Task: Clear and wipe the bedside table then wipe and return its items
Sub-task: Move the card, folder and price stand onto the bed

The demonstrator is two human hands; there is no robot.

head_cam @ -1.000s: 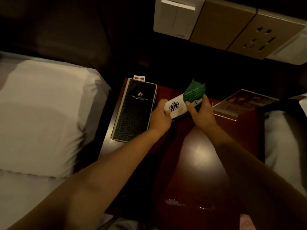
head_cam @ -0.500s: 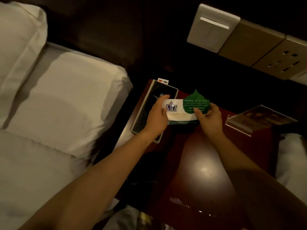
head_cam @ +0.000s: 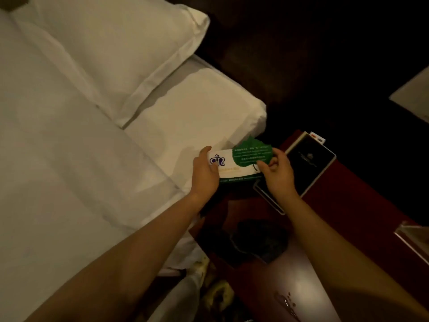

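A white card [head_cam: 228, 169] with a purple crown logo and a green lower edge is held over the gap between the bed and the dark red bedside table [head_cam: 362, 205]. My left hand [head_cam: 205, 174] grips its left end. My right hand [head_cam: 277, 173] pinches a green leaf-shaped card [head_cam: 251, 154] against its right end. A black folder [head_cam: 308, 166] with a pale border lies on the table just right of my right hand.
The white bed [head_cam: 69, 170] with pillows [head_cam: 111, 49] fills the left. A clear acrylic stand [head_cam: 413, 238] sits at the table's right edge. Water drops [head_cam: 286, 303] lie on the table's near part. A dark recess [head_cam: 257, 240] opens below my hands.
Both hands have carried the white card and green leaf card leftward off the table toward the bed. The view has swung left, so the wall switches are out of sight.
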